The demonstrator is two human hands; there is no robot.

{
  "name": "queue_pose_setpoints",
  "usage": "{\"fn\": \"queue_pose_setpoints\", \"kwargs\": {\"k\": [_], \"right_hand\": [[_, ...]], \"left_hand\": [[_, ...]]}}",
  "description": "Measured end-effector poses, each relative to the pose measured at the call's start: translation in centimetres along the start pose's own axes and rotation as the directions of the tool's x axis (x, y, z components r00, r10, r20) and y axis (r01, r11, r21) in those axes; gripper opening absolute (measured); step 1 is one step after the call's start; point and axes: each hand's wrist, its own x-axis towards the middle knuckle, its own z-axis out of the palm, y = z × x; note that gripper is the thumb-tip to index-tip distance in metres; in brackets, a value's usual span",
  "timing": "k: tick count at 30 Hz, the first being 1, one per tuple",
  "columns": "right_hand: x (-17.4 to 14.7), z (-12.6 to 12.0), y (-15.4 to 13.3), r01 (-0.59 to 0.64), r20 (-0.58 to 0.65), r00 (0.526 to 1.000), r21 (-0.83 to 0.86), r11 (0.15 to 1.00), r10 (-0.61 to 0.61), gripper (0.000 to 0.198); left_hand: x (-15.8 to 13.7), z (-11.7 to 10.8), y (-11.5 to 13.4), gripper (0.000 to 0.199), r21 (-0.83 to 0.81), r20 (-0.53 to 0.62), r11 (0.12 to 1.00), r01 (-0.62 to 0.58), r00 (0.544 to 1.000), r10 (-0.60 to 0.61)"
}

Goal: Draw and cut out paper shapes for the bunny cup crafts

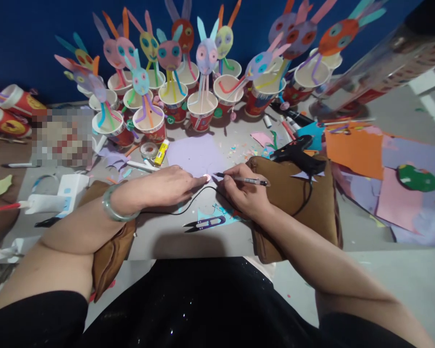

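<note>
My right hand (247, 191) is closed around a pen (250, 181) with a clear barrel and dark tip, which points left. Just left of the tip, a small round whitish-pink paper piece (208, 178) lies at the lower edge of a purple paper sheet (195, 153). The outstretched index finger of my left hand (168, 187) touches this round piece; its other fingers lie low over the table, partly hidden. A black cord passes below both hands. Nearer me lie dark thread snips (205, 223) on blue paper scraps (226, 212).
Several paper cups (203, 108) with colourful rabbit-faced paper figures stand along the back. A black glue gun (297, 153) rests on a brown cushion (293, 208). A yellow glue stick (161, 152) and tape roll (149, 151) lie left; orange paper (355, 152) lies right.
</note>
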Motion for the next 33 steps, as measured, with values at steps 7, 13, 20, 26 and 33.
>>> {"fn": "queue_pose_setpoints", "kwargs": {"k": [7, 13, 20, 26, 33], "right_hand": [[0.12, 0.11, 0.29, 0.015, 0.025, 1.000, -0.022, 1.000, -0.014, 0.007], [0.03, 0.05, 0.22, 0.033, 0.054, 0.998, -0.023, 0.999, -0.032, 0.007], [0.08, 0.03, 0.16, 0.039, 0.087, 0.996, -0.059, 0.997, -0.034, 0.005], [0.11, 0.07, 0.37, 0.041, 0.106, 0.994, -0.103, 0.994, -0.030, 0.007], [0.04, -0.13, 0.12, 0.050, 0.140, 0.990, -0.138, 0.989, -0.031, 0.008]], "left_hand": [[-0.13, -0.13, -0.14, 0.043, -0.019, -0.002, 1.000, -0.016, 1.000, 0.016], [-0.15, 0.04, -0.17, 0.044, -0.020, -0.002, 1.000, -0.009, 1.000, 0.009], [-0.09, 0.11, -0.18, 0.051, 0.016, 0.026, 1.000, 0.001, 1.000, -0.001], [-0.34, 0.32, -0.21, 0.047, 0.006, -0.016, 1.000, 0.009, 1.000, -0.009], [-0.32, 0.39, -0.46, 0.047, -0.030, -0.011, 0.999, -0.018, 1.000, 0.017]]}}
